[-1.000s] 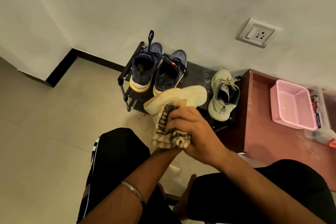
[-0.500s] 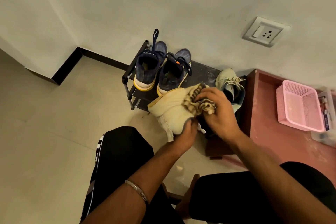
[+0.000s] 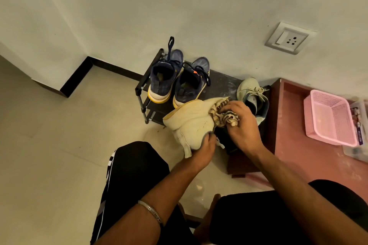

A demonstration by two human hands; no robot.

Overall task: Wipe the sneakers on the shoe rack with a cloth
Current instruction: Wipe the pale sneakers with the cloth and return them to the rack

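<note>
Steadying the cream sneaker (image 3: 191, 123) by its heel, the left hand (image 3: 205, 148) should hold firm while the right hand (image 3: 242, 125), bunching the cloth (image 3: 225, 116), rubs evenly along its side

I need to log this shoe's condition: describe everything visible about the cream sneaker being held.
The cream sneaker is held off the rack, tipped on its side, pale sole edge with a yellowish rim facing up-left. Its upper looks like scuffed, slightly soiled leather or canvas. The left hand grips its heel end from below; the right hand presses a striped cloth against its toe end.
</note>
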